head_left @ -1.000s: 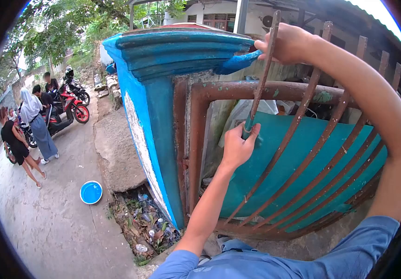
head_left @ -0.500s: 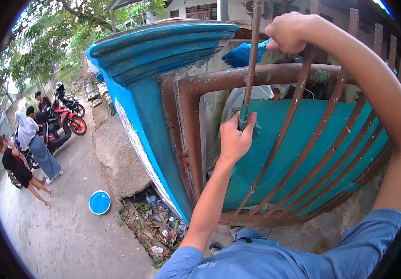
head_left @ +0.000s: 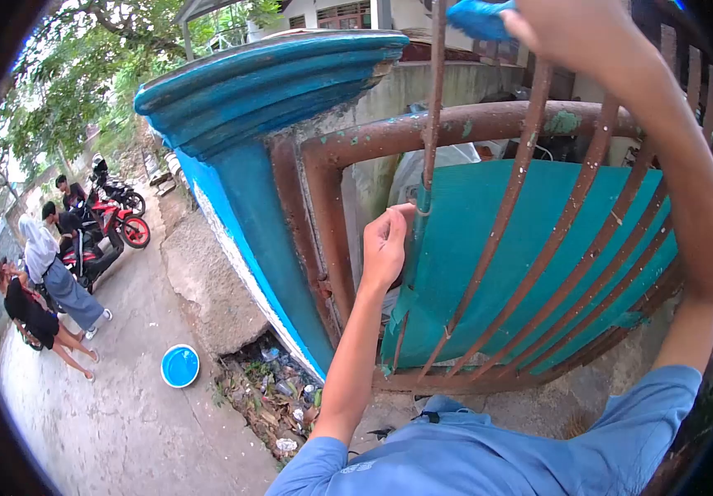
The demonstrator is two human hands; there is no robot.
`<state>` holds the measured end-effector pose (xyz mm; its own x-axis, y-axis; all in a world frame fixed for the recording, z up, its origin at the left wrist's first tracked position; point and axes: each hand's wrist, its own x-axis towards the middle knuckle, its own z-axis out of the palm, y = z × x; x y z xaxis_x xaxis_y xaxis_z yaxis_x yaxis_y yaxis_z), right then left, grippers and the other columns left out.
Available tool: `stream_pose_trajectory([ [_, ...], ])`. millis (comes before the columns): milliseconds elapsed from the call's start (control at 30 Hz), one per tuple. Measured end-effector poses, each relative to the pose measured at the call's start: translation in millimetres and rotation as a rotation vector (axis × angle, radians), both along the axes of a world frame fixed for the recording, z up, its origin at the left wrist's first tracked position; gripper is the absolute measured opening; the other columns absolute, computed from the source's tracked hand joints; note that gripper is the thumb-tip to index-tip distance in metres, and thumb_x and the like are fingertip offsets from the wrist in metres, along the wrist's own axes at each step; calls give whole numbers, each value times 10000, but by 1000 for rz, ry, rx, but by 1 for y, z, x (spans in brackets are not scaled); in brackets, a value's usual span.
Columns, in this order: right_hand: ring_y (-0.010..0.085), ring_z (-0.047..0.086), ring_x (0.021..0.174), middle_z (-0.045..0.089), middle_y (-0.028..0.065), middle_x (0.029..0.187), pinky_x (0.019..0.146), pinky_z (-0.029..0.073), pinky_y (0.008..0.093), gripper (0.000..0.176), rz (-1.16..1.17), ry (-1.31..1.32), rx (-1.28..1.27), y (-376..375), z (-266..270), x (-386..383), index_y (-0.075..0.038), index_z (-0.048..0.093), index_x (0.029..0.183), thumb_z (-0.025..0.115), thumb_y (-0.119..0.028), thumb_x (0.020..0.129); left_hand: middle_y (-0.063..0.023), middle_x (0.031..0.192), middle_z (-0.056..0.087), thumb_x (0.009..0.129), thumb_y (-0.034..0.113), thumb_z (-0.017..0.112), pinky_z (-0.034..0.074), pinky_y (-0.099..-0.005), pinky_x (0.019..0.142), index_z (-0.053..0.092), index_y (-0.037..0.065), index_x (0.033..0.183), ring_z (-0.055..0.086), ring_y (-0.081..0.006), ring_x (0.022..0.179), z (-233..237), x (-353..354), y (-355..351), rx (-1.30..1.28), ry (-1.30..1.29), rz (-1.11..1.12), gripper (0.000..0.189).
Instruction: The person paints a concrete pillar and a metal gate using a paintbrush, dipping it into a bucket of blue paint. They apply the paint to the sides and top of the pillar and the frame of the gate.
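My right hand [head_left: 576, 33], raised at the top of the gate, is closed around a blue brush [head_left: 480, 18]. The brush's head sticks out to the left, near the top of a gate bar [head_left: 437, 74]; its handle is mostly hidden by the hand. Lower down, my left hand [head_left: 385, 248] has its fingers curled and pinched together against the left edge of the same bar. A tie there fastens the upper corner of a green sheet [head_left: 530, 256]. What the left fingertips pinch, if anything, is hidden.
Left of the brown gate frame [head_left: 336, 231] stands a blue-painted pillar [head_left: 249, 215]. A blue basin [head_left: 180, 366] sits on the concrete lane, beside a litter-filled ditch [head_left: 286, 393]. Several people [head_left: 67, 264] are farther off by parked motorcycles [head_left: 121, 223].
The brush and my right hand have moved upward. My left hand has shifted from gripping around the bar to its left side. The view has swung slightly.
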<state>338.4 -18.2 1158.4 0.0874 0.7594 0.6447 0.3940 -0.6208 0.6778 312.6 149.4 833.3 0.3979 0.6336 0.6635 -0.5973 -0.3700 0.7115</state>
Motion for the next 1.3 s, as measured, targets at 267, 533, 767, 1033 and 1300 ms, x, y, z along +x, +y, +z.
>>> stream_pose_trajectory([
  [267, 172, 617, 725, 659, 107, 787, 667, 481, 260, 189, 927, 342, 907, -89, -121, 9, 11, 681, 931, 657, -153, 840, -126, 917, 691, 993, 233, 463, 488, -268, 738, 655, -42, 895, 635, -163, 848, 6, -58, -13, 73, -102, 374, 349],
  [533, 49, 490, 546, 578, 36, 626, 466, 371, 240, 133, 861, 1426, 681, -76, -283, 4, 14, 633, 882, 681, -100, 834, -181, 803, 671, 1020, 275, 354, 460, -267, 592, 599, -47, 764, 636, -213, 663, 4, -126, 0, 39, -238, 762, 479],
  [767, 147, 583, 569, 618, 116, 724, 511, 470, 291, 333, 1097, 1649, 704, 13, -417, -36, 64, 513, 1196, 573, -75, 900, -182, 745, 649, 1029, 288, 332, 428, -270, 539, 567, -28, 724, 607, -210, 601, -5, -141, -8, 60, -307, 808, 498],
  [1033, 108, 488, 684, 538, 77, 824, 604, 416, 232, 486, 1348, 1647, 1121, 132, -433, -76, 101, 264, 1389, 422, -92, 972, -149, 680, 627, 1016, 241, 352, 387, -263, 522, 534, -5, 654, 555, -168, 558, -38, -191, -27, 203, 156, 987, 475],
  [1300, 84, 485, 640, 592, 33, 813, 564, 411, 233, 309, 1148, 1619, 1803, 211, -361, -33, 52, 591, 1180, 576, -142, 940, -89, 638, 646, 1005, 237, 393, 381, -240, 502, 599, -15, 651, 539, -112, 535, -80, -278, -40, 34, 429, 1108, 481],
])
